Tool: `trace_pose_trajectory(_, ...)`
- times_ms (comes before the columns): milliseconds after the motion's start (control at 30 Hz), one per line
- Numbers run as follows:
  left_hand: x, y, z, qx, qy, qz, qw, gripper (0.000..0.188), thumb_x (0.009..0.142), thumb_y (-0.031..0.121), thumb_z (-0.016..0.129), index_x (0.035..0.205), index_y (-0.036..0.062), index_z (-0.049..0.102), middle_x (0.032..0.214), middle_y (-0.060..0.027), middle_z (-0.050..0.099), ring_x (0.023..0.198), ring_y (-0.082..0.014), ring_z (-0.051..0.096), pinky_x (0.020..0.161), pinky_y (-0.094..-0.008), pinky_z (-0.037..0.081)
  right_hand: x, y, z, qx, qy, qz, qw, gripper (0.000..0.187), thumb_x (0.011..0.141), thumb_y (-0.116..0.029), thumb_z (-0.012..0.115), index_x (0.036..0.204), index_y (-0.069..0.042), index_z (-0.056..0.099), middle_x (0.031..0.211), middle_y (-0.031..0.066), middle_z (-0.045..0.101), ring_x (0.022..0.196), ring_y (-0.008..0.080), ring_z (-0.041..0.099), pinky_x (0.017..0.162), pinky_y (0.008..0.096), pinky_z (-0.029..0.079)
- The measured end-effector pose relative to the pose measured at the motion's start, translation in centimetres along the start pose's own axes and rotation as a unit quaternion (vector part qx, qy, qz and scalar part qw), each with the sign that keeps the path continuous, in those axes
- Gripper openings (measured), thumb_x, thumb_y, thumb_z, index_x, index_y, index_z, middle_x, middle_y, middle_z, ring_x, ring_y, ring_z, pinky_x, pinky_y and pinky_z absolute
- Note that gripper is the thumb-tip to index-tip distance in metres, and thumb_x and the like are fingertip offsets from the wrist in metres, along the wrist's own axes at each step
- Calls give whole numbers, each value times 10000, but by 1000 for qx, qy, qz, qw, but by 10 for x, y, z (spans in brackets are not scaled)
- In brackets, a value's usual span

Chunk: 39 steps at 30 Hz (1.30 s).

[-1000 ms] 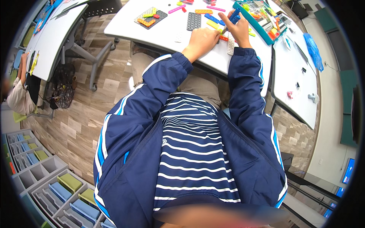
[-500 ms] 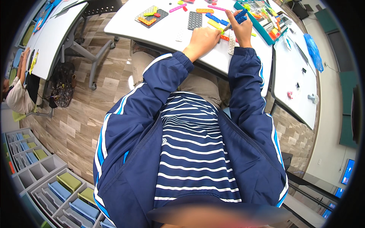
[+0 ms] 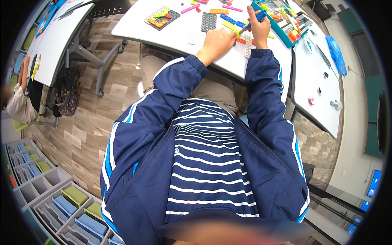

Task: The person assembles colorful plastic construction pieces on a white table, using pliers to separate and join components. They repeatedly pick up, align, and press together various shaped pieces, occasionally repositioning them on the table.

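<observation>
Here, the right hand wraps round blue-handled pliers, long axis slanting toward 8 o'clock, nose beside the curled left hand, whose hold I cannot tell.

Crumpled blue plastic bag near right-hand white table; grey storage unit holding blue, olive-green bins.

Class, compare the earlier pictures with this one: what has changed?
The right hand has shifted slightly, its fingers moving right; the handles of its blue-handled tool have swung right, leaving it more slanted. Nothing was visibly taken up or let go. The left hand, grey plate and teal case stayed put.
</observation>
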State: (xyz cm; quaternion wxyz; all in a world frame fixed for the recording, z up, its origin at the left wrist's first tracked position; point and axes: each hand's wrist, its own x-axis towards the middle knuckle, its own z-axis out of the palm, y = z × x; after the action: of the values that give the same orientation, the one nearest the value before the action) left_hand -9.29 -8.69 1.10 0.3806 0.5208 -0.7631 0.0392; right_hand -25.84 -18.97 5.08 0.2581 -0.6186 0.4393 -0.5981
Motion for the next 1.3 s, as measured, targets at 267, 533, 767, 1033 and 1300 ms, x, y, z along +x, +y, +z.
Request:
trace_pose_trajectory(267,1,-2,4,-1,5,6,1000,244,984,327,651,1022,144,809,779,-133,744,720,-327,738,658,-457,579,33,25,-33,166,175,192,951,608,873,-639,782,785,-58,628,704,131,716,535,170,659,465,291,518)
trace_pose_trajectory(533,2,5,-8,-75,54,-47,995,285,1005,379,662,1043,113,755,728,-143,726,681,-335,728,627,-451,565,20,14,-35,257,70,152,952,564,921,-627,743,821,-83,637,766,140,722,635,190,664,560,327,512)
trace_pose_trajectory(767,3,5,-12,-107,38,-35,993,335,1033,413,639,1013,81,685,696,-145,704,655,-345,716,592,-462,542,-4,-8,-7,211,-130,79,965,541,977,-648,655,881,-116,660,843,80,739,700,147,713,584,274,498)
trace_pose_trajectory(1033,0,4,-8,-122,80,-40,988,325,1047,350,619,877,81,680,675,-173,680,635,-372,695,572,-488,529,-1,-7,-9,249,-63,120,959,584,973,-652,656,937,-68,660,877,109,721,763,168,715,633,311,552)
trace_pose_trajectory(1300,2,6,-16,-165,102,-89,977,274,1021,243,572,848,51,663,660,-202,658,640,-407,680,582,-506,523,-2,1,7,175,18,-4,984,398,922,-370,844,994,-17,673,888,78,706,771,125,699,646,265,601)
